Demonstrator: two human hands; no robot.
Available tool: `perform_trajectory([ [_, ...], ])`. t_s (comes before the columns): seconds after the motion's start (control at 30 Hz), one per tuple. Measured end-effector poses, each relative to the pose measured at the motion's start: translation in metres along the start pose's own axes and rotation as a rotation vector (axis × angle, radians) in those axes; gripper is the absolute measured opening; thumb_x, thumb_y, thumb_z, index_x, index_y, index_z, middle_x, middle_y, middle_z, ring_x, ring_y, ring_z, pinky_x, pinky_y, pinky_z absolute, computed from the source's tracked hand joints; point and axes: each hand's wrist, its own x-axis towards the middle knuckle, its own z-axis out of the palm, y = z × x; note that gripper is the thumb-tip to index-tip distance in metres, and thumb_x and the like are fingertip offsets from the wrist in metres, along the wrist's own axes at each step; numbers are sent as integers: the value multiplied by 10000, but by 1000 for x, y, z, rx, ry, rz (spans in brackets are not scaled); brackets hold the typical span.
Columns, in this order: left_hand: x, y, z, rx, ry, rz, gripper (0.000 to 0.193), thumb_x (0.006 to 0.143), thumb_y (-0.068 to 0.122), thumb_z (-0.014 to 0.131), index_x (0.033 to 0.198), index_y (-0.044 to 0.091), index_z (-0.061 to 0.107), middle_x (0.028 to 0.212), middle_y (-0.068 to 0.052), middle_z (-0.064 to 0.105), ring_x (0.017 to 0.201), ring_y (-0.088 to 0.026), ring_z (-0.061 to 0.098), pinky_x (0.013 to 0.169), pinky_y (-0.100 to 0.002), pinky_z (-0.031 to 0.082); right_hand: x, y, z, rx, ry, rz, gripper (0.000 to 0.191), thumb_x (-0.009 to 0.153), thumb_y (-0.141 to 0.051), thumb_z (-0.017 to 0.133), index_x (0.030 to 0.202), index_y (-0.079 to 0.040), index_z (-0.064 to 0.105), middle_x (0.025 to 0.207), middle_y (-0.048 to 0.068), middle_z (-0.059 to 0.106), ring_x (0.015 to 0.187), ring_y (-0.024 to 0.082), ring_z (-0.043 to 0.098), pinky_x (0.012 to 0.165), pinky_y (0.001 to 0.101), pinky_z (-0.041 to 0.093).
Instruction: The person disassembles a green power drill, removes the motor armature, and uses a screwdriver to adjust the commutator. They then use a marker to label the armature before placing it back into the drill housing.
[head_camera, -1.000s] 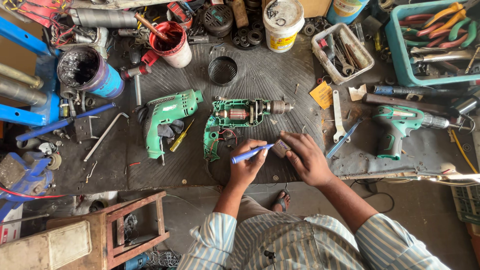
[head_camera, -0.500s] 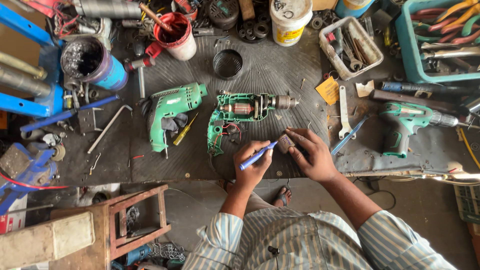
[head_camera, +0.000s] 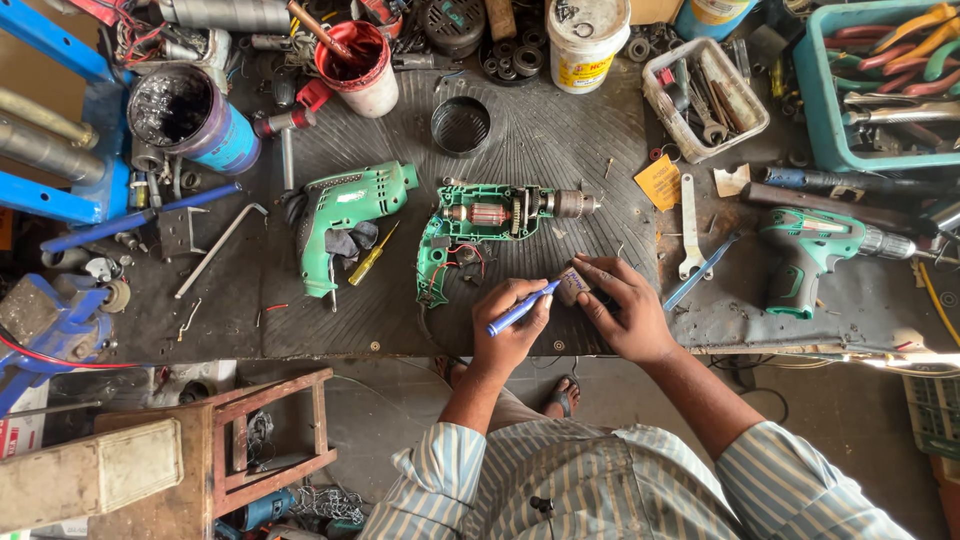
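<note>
My left hand (head_camera: 510, 330) grips a blue-handled screwdriver (head_camera: 522, 308), its tip against a small dark part (head_camera: 574, 284) pinched in the fingers of my right hand (head_camera: 625, 312). Both hands hover over the near edge of a dark ribbed mat (head_camera: 540, 140). Just beyond them lies an opened green drill (head_camera: 470, 235) with its motor, wires and chuck exposed. The drill's other green shell half (head_camera: 340, 215) rests to the left, beside a yellow-handled screwdriver (head_camera: 372, 254).
A whole green drill (head_camera: 815, 245) lies at the right, next to a wrench (head_camera: 689, 225) and a blue tool (head_camera: 700, 272). Buckets, a red cup (head_camera: 360, 60), a parts tray (head_camera: 705, 95) and a teal bin (head_camera: 880, 85) line the back. A wooden stool (head_camera: 265, 440) stands below left.
Both hands stay together on the small part and screwdriver, shifting only slightly; the view has drifted a little. The drills have not moved.
</note>
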Motion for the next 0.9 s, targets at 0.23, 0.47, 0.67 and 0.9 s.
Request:
perform_trajectory([
  [0.23, 2, 2, -1, 29, -1, 36, 148, 905, 15, 772, 1038, 1, 708, 940, -100, 747, 823, -154, 744, 720, -267, 589, 2, 1, 0, 5, 0, 5, 448, 927, -162, 683, 1347, -12, 640, 1336, 172, 647, 1224, 351, 641, 1017, 412, 498],
  [0.47, 1, 1, -2, 12, -13, 14, 146, 906, 18, 759, 1041, -3, 707, 949, -104, 753, 827, -153, 746, 720, -272, 596, 1, 0, -1, 10, -6, 4, 445, 929, -163, 680, 1344, -7, 640, 1344, 171, 649, 1228, 346, 645, 1018, 406, 499],
  [0.67, 0, -1, -2, -1, -50, -4, 146, 918, 30, 759, 1054, 4, 709, 956, -106, 753, 847, -155, 756, 722, -275, 615, 2, -2, -1, 9, -13, 19, 451, 932, -174, 689, 1348, -7, 642, 1334, 163, 652, 1222, 337, 648, 1018, 409, 499],
  [0.9, -2, -4, -2, -15, -60, 9, 130, 921, 34, 765, 1037, 13, 710, 943, -102, 745, 838, -159, 755, 712, -274, 613, 2, -2, -1, 1, -7, 15, 443, 934, -183, 684, 1342, -12, 649, 1329, 160, 656, 1215, 335, 649, 1011, 410, 501],
])
